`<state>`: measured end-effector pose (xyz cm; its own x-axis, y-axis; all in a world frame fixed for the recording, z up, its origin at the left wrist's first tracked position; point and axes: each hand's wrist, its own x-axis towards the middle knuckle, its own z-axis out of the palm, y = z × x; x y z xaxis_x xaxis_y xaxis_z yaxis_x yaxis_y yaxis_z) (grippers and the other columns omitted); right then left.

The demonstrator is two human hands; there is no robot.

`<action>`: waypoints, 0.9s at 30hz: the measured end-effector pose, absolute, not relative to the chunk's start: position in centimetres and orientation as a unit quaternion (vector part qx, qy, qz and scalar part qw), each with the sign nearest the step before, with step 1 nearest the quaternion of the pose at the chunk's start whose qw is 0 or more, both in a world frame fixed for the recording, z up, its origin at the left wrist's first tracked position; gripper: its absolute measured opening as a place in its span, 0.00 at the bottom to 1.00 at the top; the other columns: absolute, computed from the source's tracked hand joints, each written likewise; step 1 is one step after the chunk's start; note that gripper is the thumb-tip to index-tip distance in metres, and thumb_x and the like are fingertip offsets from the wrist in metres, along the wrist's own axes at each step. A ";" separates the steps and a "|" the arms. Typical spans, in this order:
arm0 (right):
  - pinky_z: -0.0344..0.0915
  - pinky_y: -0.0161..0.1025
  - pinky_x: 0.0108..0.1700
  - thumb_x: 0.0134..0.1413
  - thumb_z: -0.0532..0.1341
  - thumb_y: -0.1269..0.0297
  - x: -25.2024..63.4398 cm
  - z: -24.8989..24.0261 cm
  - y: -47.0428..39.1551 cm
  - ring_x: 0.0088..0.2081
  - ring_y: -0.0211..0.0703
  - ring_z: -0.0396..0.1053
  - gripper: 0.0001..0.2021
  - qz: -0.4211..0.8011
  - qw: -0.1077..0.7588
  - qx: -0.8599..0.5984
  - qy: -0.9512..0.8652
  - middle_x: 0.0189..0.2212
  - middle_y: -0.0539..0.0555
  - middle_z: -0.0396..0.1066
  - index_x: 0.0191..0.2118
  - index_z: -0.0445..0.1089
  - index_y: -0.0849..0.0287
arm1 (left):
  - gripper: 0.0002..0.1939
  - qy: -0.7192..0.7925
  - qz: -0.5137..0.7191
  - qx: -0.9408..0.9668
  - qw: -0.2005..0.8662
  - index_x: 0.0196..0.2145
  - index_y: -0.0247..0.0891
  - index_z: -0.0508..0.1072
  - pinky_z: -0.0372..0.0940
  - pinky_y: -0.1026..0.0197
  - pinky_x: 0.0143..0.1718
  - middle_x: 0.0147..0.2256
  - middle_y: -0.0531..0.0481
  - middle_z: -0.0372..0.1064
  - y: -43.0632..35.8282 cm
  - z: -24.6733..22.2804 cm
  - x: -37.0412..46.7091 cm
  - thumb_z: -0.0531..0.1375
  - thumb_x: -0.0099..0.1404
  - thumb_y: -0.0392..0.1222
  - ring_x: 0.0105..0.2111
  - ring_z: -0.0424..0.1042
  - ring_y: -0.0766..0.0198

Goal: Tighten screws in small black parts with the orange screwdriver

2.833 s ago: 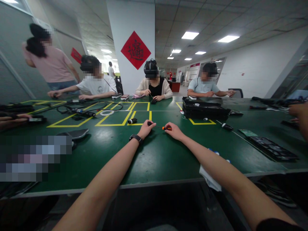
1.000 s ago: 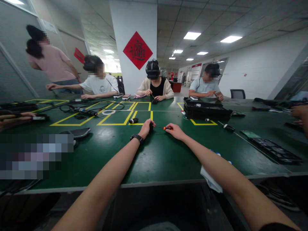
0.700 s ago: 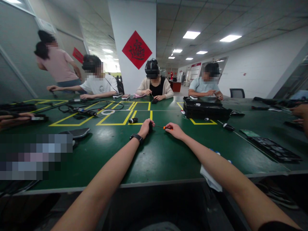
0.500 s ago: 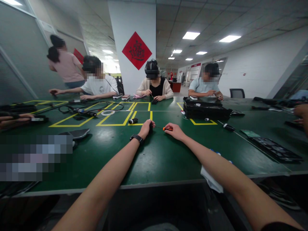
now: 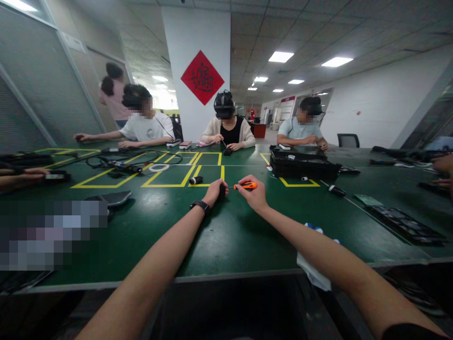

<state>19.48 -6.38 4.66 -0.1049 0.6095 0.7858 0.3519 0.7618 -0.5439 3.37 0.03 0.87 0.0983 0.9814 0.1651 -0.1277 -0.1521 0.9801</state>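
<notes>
My left hand (image 5: 214, 192), with a dark watch on its wrist, is closed round a small black object (image 5: 222, 191) above the green table (image 5: 226, 241). Between thumb and fingers of my right hand (image 5: 253, 192) is an orange and black screwdriver (image 5: 248, 185). Its thin shaft points left at the black object; whether the tip touches it is too small to tell. A black cylinder with a white band (image 5: 196, 180) lies just beyond my left hand.
A black case (image 5: 304, 165) stands at the back right, with a circuit board (image 5: 368, 200) and a black frame (image 5: 406, 219) nearer. Cables (image 5: 130, 165) lie at the left. Several people sit round the table; one stands behind.
My right hand has shifted slightly left and up, and more of the orange handle shows. The standing person at the back left has moved right. The view has tilted a little.
</notes>
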 end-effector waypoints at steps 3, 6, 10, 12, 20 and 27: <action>0.60 0.37 0.37 0.48 0.56 0.62 18.7 4.6 -7.2 0.33 0.38 0.62 0.07 0.090 0.528 -0.260 -0.804 0.30 0.52 0.64 0.30 0.66 0.59 | 0.17 0.399 0.541 0.567 0.475 0.24 0.33 0.66 0.59 0.65 0.22 0.19 0.50 0.64 -0.6 1.4 3.4 0.47 0.56 0.49 0.19 0.63 0.69; 0.59 0.35 0.33 0.48 0.56 0.63 18.6 4.2 -7.4 0.29 0.36 0.61 0.07 0.073 0.485 -0.261 -0.831 0.28 0.51 0.62 0.35 0.65 0.58 | 0.16 0.402 0.540 0.587 0.450 0.22 0.33 0.66 0.58 0.66 0.22 0.19 0.50 0.65 -0.8 1.6 3.3 0.46 0.56 0.47 0.19 0.63 0.69; 0.56 0.32 0.27 0.47 0.55 0.65 18.9 3.7 -7.2 0.22 0.32 0.57 0.08 0.080 0.462 -0.283 -0.837 0.22 0.47 0.60 0.35 0.61 0.59 | 0.15 0.386 0.539 0.568 0.487 0.24 0.33 0.66 0.59 0.66 0.22 0.20 0.49 0.65 -0.6 1.4 3.2 0.47 0.56 0.46 0.19 0.64 0.68; 0.55 0.31 0.27 0.45 0.56 0.65 19.2 3.7 -7.2 0.23 0.33 0.58 0.07 0.077 0.453 -0.279 -0.843 0.23 0.48 0.61 0.33 0.61 0.60 | 0.15 0.380 0.535 0.557 0.509 0.25 0.33 0.66 0.60 0.65 0.23 0.20 0.49 0.65 -0.4 1.2 3.2 0.47 0.55 0.47 0.19 0.64 0.69; 0.55 0.32 0.28 0.44 0.56 0.66 19.8 4.1 -7.2 0.25 0.34 0.58 0.06 0.057 0.452 -0.267 -0.850 0.25 0.50 0.63 0.32 0.63 0.60 | 0.15 0.364 0.528 0.559 0.526 0.25 0.33 0.65 0.59 0.66 0.22 0.19 0.50 0.64 -0.3 1.2 3.1 0.48 0.55 0.48 0.18 0.64 0.69; 0.56 0.32 0.30 0.45 0.55 0.66 19.7 4.0 -7.3 0.27 0.35 0.59 0.06 0.048 0.442 -0.262 -0.857 0.26 0.50 0.63 0.32 0.63 0.60 | 0.15 0.367 0.531 0.560 0.519 0.25 0.33 0.65 0.60 0.66 0.22 0.20 0.49 0.65 -0.2 0.9 3.1 0.49 0.54 0.48 0.19 0.64 0.68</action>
